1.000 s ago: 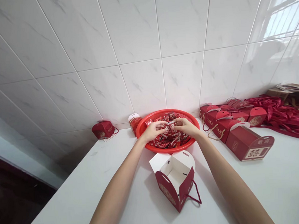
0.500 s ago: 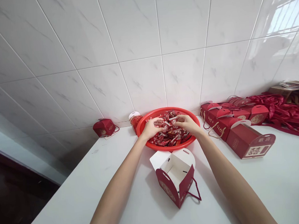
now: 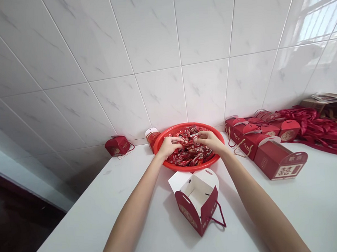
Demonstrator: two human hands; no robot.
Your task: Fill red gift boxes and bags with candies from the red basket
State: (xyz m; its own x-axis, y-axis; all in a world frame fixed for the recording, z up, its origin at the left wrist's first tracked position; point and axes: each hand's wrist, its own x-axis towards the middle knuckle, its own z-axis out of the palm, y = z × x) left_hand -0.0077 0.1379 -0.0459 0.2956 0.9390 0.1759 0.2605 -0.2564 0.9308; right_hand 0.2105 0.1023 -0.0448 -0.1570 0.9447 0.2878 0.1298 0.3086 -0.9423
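Note:
A red plastic basket [image 3: 158, 145] holds a heap of red wrapped candies [image 3: 184, 157]. My left hand [image 3: 168, 147] reaches in over its left side, with thumb and fingers closed on a wrapped candy. From the right, my right hand [image 3: 210, 141] pinches another wrapped candy between thumb and fingertips; the exact grip is partly lost among the wrappers. Between my forearms and just in front of the basket stands an open-topped red gift box [image 3: 190, 211]. Its white inside shows nothing in it, its flaps are spread, and a dark red cord handle [image 3: 222, 215] hangs at its right.
Several red gift boxes [image 3: 280, 159] stand at the right, beside a heap of red ribbon [image 3: 310, 128]. A small red box [image 3: 117, 145] sits at the table's back left corner. Behind the basket's left edge is a red container [image 3: 152, 137]. A tiled wall [image 3: 161, 96] rises behind.
Both hands stay over the basket, their fingers drawn slightly closer around the candies. The view has tilted and shifted a little; the open box has not moved on the table.

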